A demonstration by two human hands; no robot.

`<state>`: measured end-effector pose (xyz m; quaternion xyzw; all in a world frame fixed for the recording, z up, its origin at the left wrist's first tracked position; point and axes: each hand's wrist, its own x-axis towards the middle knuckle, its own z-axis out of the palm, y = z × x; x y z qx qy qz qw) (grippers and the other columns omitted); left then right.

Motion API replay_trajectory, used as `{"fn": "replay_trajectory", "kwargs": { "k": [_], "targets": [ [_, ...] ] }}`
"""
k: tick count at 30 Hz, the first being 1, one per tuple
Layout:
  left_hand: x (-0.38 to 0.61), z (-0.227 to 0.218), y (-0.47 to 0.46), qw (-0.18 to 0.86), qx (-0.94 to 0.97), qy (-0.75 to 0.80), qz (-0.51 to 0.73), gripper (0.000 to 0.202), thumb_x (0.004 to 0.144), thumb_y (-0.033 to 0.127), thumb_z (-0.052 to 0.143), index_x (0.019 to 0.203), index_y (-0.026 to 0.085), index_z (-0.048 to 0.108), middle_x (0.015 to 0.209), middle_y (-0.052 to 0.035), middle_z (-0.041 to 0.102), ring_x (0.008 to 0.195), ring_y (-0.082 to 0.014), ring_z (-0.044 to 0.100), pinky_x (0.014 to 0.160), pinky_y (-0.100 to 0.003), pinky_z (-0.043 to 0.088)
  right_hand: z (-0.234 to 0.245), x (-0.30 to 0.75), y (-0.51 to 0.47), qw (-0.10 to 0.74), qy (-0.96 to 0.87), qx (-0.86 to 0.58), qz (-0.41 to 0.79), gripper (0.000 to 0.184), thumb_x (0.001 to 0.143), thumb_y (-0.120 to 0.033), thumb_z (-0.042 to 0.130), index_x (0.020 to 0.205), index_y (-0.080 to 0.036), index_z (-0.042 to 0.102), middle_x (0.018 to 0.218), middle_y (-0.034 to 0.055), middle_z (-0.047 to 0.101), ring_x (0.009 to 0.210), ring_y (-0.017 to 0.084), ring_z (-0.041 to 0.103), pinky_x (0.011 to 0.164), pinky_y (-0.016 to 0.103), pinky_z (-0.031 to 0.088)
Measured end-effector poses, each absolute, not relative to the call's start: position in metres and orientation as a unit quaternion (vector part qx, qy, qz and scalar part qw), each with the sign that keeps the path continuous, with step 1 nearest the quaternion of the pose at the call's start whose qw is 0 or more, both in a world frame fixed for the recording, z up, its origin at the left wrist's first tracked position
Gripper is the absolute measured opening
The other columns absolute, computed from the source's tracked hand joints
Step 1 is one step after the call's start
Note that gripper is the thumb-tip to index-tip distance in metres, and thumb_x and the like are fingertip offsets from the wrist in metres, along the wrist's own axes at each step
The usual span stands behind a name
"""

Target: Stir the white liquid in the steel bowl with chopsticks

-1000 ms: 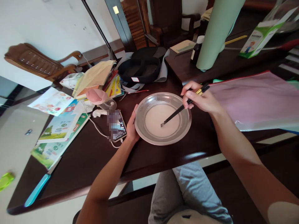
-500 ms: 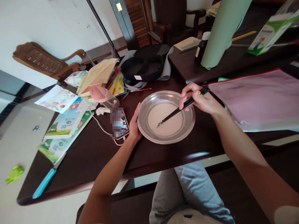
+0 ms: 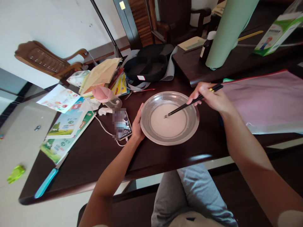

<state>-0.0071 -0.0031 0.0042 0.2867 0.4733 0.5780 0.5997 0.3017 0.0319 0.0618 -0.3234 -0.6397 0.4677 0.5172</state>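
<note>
A round metal bowl (image 3: 146,130) with a wide rim stands on the dark table, holding a milky white liquid (image 3: 165,127). Against its left side rests my left hand (image 3: 138,124), fingers along the rim and partly hidden behind it. My right hand (image 3: 207,94) is closed around a pair of black chopsticks (image 3: 182,107) above the bowl's right edge. Their wet tips are at the liquid, just left of the bowl's centre; whether they dip below the surface is hard to see.
Left of the bowl lie a phone (image 3: 124,126) with a cable, booklets (image 3: 61,126) and a blue-handled knife (image 3: 46,183) near the table edge. Behind are a black strapped bag (image 3: 146,67) and a paper pile (image 3: 101,75). A pink pouch (image 3: 267,101) lies right, below a green cylinder (image 3: 229,37).
My right hand has moved right and slightly away, tilting the chopsticks flatter. Their tips have shifted up and to the right in the bowl. My left hand stays at the rim.
</note>
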Motion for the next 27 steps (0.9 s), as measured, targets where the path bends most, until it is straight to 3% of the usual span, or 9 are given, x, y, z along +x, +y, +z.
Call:
{"fn": "replay_trajectory", "kwargs": {
  "k": [4,10,15,17,23,27],
  "targets": [
    [-0.007,0.006,-0.003,0.604,0.29,0.469,0.576,0.062,0.097,0.043,0.074,0.157,0.032,0.065,0.176,0.0002,0.053,0.17,-0.0332,0.036,0.14,-0.048,0.031,0.063,0.313,0.032,0.536,-0.619,-0.33,0.47,0.056,0.099,-0.07,0.072,0.067,-0.025,0.065,0.063,0.0054,0.076,0.049,0.015,0.059,0.044,0.03,0.041],
    [-0.008,0.004,-0.003,0.605,0.302,0.464,0.572,0.059,0.098,0.043,0.071,0.156,0.031,0.067,0.171,-0.0011,0.059,0.168,-0.033,0.041,0.139,-0.048,0.033,0.066,0.299,0.028,0.461,-0.675,-0.324,0.478,0.053,0.094,-0.073,0.077,0.073,-0.023,0.075,0.077,0.0062,0.08,0.058,0.015,0.065,0.05,0.031,0.052],
    [-0.008,0.003,-0.003,0.602,0.308,0.463,0.573,0.06,0.096,0.046,0.074,0.154,0.032,0.068,0.172,-0.0015,0.058,0.17,-0.0341,0.035,0.14,-0.048,0.031,0.06,0.317,0.037,0.555,-0.629,-0.337,0.428,0.052,0.098,-0.064,0.078,0.066,-0.024,0.072,0.067,0.0043,0.075,0.05,0.013,0.059,0.042,0.029,0.043],
    [-0.008,0.003,-0.003,0.602,0.306,0.464,0.573,0.06,0.095,0.045,0.074,0.154,0.032,0.068,0.172,-0.0014,0.057,0.171,-0.0339,0.033,0.14,-0.048,0.029,0.06,0.319,0.036,0.542,-0.632,-0.331,0.445,0.054,0.098,-0.065,0.077,0.063,-0.025,0.071,0.063,0.0039,0.074,0.047,0.013,0.057,0.04,0.029,0.043],
    [-0.008,0.003,-0.003,0.609,0.311,0.457,0.569,0.06,0.096,0.046,0.073,0.154,0.033,0.068,0.168,-0.0021,0.063,0.166,-0.0359,0.043,0.138,-0.05,0.036,0.068,0.304,0.03,0.447,-0.709,-0.325,0.438,0.049,0.095,-0.069,0.078,0.071,-0.026,0.078,0.074,0.0055,0.08,0.071,0.021,0.075,0.059,0.033,0.06],
    [-0.008,0.001,-0.002,0.605,0.302,0.463,0.573,0.059,0.096,0.044,0.073,0.154,0.033,0.068,0.169,-0.0017,0.062,0.17,-0.0348,0.037,0.139,-0.049,0.033,0.065,0.312,0.032,0.533,-0.656,-0.348,0.406,0.051,0.099,-0.062,0.078,0.065,-0.024,0.075,0.066,0.0055,0.075,0.063,0.019,0.07,0.062,0.034,0.056]
  ]
}}
